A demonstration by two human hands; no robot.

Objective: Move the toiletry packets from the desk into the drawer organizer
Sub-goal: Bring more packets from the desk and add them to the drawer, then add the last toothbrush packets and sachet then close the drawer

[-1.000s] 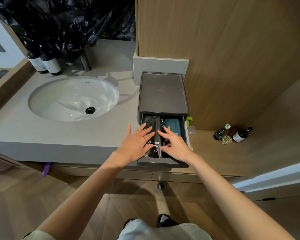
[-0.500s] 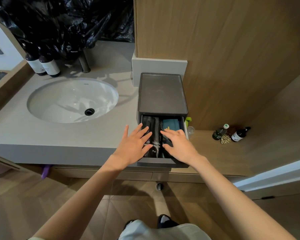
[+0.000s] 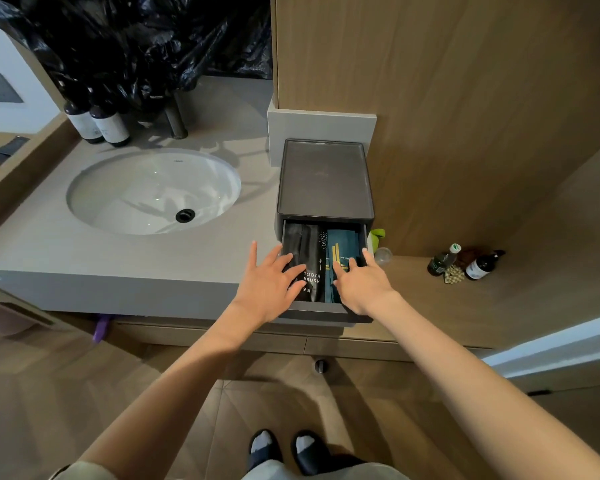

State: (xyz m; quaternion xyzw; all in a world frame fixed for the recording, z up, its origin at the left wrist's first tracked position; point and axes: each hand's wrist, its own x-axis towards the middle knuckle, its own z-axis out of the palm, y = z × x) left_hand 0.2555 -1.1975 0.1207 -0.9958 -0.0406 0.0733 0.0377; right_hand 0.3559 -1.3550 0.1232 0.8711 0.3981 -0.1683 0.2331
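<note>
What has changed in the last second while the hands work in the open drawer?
The right hand slid slightly rightward over the teal packet, widening its gap from the left hand. Nothing was gripped or released. Both hands stay flat on the packets, and the drawer stays open.

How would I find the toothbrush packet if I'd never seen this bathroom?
Look right of the white sink for the grey box on the counter, with its drawer pulled open. Inside, the toothbrush packet lies in the middle: black with white letters TOOTH BRUSH, left of the teal packet.
</note>
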